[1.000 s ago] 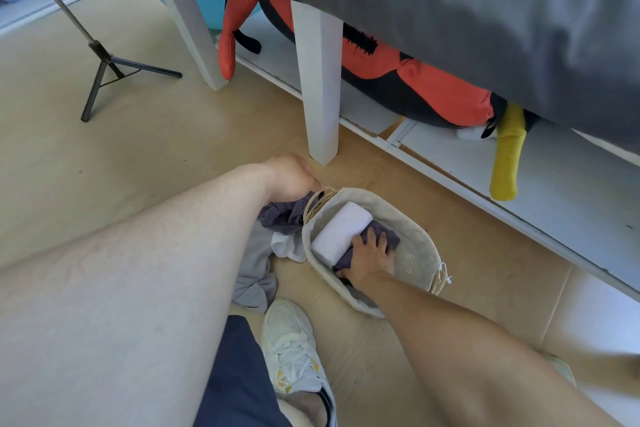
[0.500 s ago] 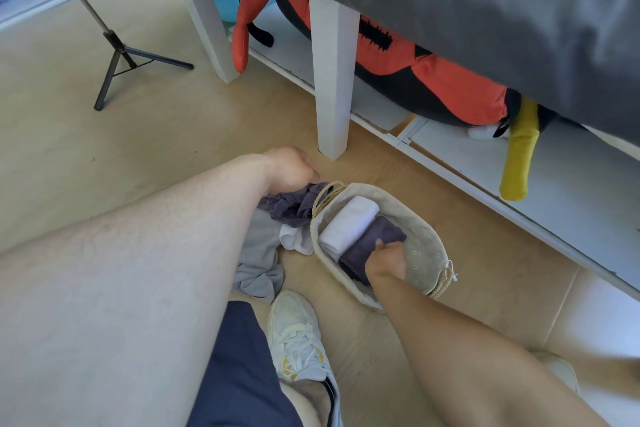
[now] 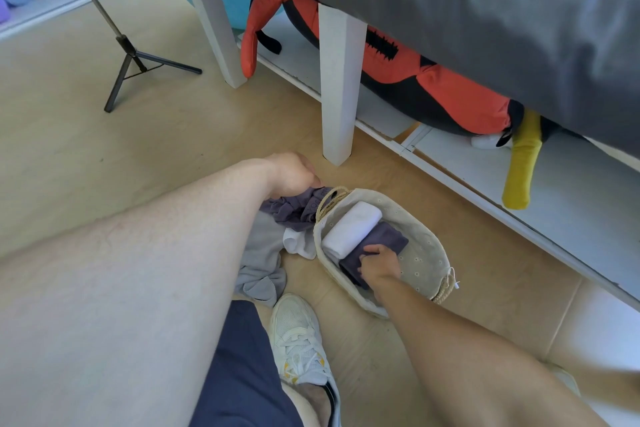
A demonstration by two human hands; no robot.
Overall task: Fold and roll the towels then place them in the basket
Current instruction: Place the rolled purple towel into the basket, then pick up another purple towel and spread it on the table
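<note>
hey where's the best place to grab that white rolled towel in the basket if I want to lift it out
Probably across the middle of the white rolled towel, from above: it lies on its side in the basket, its top bare. The purple towel hugs one long side, so a pinch over the roll should keep it from unrolling.

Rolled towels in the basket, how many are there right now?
2: a white towel on the far side, a dark purple towel beside it under the right hand. Others may be hidden.
</note>
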